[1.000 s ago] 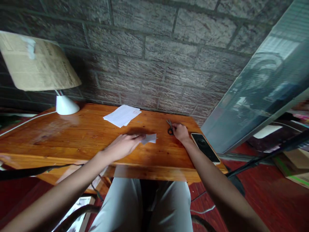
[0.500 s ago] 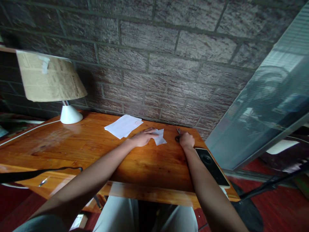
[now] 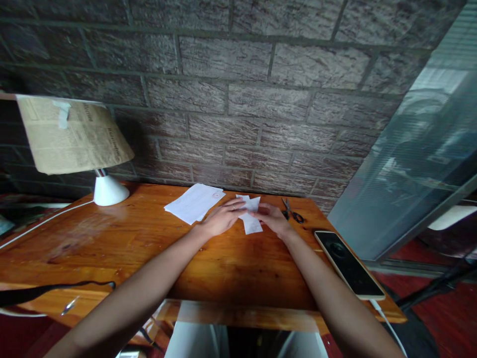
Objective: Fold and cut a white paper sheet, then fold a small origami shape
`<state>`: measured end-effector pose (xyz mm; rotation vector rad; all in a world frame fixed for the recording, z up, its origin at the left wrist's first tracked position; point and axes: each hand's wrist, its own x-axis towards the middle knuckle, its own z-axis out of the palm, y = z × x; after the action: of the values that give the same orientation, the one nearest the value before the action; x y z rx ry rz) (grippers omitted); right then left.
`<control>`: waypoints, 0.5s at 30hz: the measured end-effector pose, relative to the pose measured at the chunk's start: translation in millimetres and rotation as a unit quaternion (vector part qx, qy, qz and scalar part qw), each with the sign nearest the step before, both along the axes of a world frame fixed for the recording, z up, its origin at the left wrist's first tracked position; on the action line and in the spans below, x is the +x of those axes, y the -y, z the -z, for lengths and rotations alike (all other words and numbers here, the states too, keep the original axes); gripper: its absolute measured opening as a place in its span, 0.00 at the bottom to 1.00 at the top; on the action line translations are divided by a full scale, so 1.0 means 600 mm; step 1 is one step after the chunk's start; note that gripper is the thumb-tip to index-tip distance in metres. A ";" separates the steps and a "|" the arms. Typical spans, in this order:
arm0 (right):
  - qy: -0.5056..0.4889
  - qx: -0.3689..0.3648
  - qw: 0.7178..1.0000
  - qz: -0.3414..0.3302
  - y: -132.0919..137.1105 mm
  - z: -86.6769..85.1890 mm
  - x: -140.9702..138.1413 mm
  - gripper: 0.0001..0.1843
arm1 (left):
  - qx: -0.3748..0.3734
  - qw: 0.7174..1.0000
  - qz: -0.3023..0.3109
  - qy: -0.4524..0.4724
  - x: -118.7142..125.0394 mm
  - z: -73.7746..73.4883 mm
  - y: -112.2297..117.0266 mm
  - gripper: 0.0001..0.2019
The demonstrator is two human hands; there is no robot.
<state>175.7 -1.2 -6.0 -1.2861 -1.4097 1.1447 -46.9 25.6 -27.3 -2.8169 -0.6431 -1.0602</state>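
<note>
A hand could pass low over the surface [image 3: 253, 278] between the left forearm [image 3: 141, 291] and right forearm [image 3: 330, 296], or leftward toward the lamp [image 3: 80, 141]. Paper pieces [image 3: 253, 226] block the gap between left grip [image 3: 225, 216] and right grip [image 3: 273, 219]. Scissors [image 3: 292, 213] crowd the latter; the paper stack [image 3: 194, 204] obstructs beyond the former. Phone [image 3: 348, 265] and cable [image 3: 389, 323] obstruct rightward; the wall [image 3: 242, 124] closes the back.

Looks dim overall, in cool, diffuse light. Brightens toward the right-centre of the stone-block wall [image 3: 290, 64], darkens behind the newsprint lampshade [image 3: 74, 141]. Glares faintly on the wooden desk [image 3: 145, 226] beside the white lamp base [image 3: 109, 193], sinks into shadow toward the near edge. Turns hazy and reflective on the ribbed panel [image 3: 402, 149]. Bleaches the paper pieces [image 3: 253, 225] nearly detail-free. Stretches toward the picture's margins; softens at far right.
</note>
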 end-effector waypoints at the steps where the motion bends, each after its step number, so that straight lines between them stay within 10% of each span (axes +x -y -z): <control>1: -0.036 -0.019 0.999 0.010 0.000 0.001 0.000 0.30 | -0.003 1.000 -0.001 0.004 0.001 -0.001 0.001 0.20; 6: -0.090 -0.034 0.994 0.046 -0.009 -0.004 0.017 0.33 | -0.052 0.998 -0.021 0.025 -0.008 -0.009 0.002 0.24; 10: 0.133 0.042 0.979 0.151 -0.018 -0.010 0.047 0.23 | -0.154 0.976 -0.064 0.144 -0.027 -0.014 -0.003 0.21; 15: 0.310 0.112 0.918 0.221 -0.002 -0.024 0.050 0.28 | -0.436 0.818 -0.045 0.372 -0.027 -0.011 -0.010 0.28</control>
<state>205.9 0.3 8.2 -1.7666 -1.5137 0.2567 -63.0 31.5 -20.5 -2.8071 -1.6780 -2.3759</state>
